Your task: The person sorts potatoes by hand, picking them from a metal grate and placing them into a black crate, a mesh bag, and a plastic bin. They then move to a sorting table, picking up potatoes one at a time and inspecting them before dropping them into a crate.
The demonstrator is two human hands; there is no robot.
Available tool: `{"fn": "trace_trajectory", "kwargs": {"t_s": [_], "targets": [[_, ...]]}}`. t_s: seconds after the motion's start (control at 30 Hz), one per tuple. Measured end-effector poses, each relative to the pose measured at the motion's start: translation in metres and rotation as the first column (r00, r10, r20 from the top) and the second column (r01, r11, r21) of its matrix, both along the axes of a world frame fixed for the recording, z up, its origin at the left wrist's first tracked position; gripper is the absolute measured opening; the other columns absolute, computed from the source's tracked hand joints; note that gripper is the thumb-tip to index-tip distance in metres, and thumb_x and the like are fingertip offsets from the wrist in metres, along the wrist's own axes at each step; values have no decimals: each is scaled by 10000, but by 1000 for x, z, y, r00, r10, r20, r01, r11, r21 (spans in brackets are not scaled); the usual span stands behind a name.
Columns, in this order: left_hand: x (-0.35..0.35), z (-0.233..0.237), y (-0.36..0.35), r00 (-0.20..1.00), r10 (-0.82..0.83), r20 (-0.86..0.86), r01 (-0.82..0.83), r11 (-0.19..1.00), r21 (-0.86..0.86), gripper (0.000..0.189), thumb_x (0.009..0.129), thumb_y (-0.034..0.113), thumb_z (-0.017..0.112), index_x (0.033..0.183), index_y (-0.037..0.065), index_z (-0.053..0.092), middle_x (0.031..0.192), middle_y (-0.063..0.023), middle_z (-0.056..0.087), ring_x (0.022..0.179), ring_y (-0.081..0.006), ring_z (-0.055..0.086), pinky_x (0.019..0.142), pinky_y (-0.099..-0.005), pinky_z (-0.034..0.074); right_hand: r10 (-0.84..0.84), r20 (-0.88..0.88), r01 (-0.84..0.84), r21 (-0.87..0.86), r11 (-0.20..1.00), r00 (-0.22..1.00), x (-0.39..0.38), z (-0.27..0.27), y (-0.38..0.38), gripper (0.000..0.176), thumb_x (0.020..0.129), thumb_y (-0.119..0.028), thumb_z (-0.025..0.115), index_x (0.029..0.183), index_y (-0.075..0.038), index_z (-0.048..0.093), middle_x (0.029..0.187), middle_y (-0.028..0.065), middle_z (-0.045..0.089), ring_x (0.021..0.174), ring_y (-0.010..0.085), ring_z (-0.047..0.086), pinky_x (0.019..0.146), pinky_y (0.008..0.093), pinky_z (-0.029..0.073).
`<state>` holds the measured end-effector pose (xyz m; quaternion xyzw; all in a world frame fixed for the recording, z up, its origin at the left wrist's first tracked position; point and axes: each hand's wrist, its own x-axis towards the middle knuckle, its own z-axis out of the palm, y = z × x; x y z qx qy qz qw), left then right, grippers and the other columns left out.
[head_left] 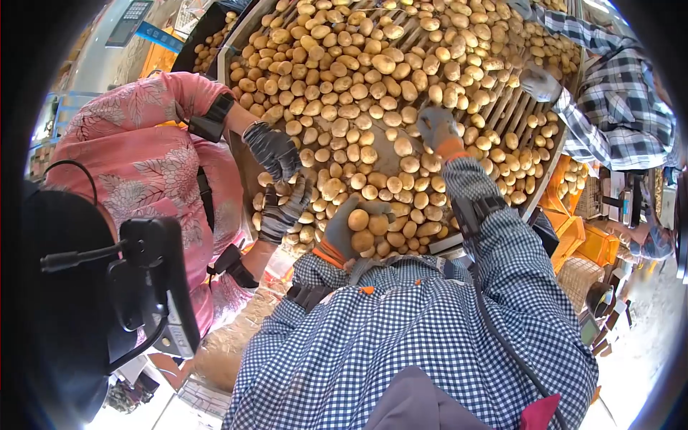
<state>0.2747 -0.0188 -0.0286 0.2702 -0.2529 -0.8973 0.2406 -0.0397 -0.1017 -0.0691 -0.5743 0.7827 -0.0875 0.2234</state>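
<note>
Low in the middle, my left hand [342, 228], in a grey glove with an orange cuff, is cupped round a few potatoes [362, 240] close to my body. My right hand [437, 127], gloved the same way, reaches forward over the potatoes [373, 89] spread on the slatted table. Its back faces me, and the fingertips point down among the potatoes, so what they hold is hidden. One potato [409, 115] lies just left of those fingers. Beneath the potatoes, dark slats [512, 107] show on the right side.
At my left stands a person in a pink patterned top [143, 143], with striped dark gloves [276, 150] over the potatoes. Across on the right, a person in a checked shirt [620, 100] has a gloved hand [541, 84] at the slats. Orange crates [595, 245] stand at the right.
</note>
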Motion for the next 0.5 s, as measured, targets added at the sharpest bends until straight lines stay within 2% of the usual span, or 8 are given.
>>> {"fn": "trace_trajectory", "kwargs": {"t_s": [0.07,0.1,0.13,0.27,0.33,0.4,0.47,0.5], "targets": [[-6,35,-10,919,38,393,240,738,-631,401,1029,253,495,1299,-44,509,1302,-227,575,1208,-311,590,1007,-389,530,21,117,-12,-76,997,993,16,-7,20,145,893,-147,597,981,-49,657,1008,161,676,950,360,625,852,420,510],[-5,12,-8,956,30,293,127,857,-500,445,931,71,643,1337,-6,477,1401,-191,505,1267,-300,547,1029,-393,516,50,191,-19,-162,987,980,31,-4,36,124,890,-111,596,980,-46,652,1000,163,676,929,357,631,824,417,518],[-5,10,-10,956,34,290,120,858,-498,445,931,71,643,1337,-6,477,1401,-191,505,1267,-300,547,1029,-393,516,151,441,109,-512,852,885,52,-6,55,141,889,-80,611,1017,-40,656,999,157,676,903,335,649,783,429,532],[-3,16,-21,998,20,61,-2,957,-289,503,1058,279,339,1474,-5,355,1422,-171,497,1275,-227,535,1050,-319,486,402,672,-176,-380,908,622,87,46,63,264,921,-158,664,1175,-85,661,1158,156,667,1045,294,650,906,371,530],[0,24,-28,998,27,48,-4,907,-420,525,1058,323,315,1459,-10,380,1401,-157,521,1258,-231,546,1060,-305,466,483,406,-343,-371,863,776,80,60,36,348,898,-226,699,1215,-90,658,1220,150,660,1096,313,644,950,374,523],[6,9,-27,995,58,79,-40,975,-219,542,1051,343,349,1454,-18,388,1377,-155,541,1244,-227,555,1052,-306,468,223,297,-138,-282,950,929,51,38,-10,438,874,-262,718,1268,-97,622,1306,149,615,1202,325,592,1014,388,493],[13,6,-29,943,85,321,179,683,-708,570,1045,379,367,1450,-21,393,1372,-157,545,1225,-223,569,1035,-325,484,35,-154,-71,-235,969,987,24,18,-48,502,863,-245,710,1324,-109,565,1440,136,502,1336,319,470,1079,416,443],[14,10,-28,921,81,381,253,621,-742,575,1038,370,395,1450,-31,381,1345,-168,555,1206,-239,582,1021,-349,500,36,-153,-73,-241,968,988,17,6,-57,502,863,-245,710,1324,-109,565,1440,136,502,1336,319,470,1079,416,443]]}}
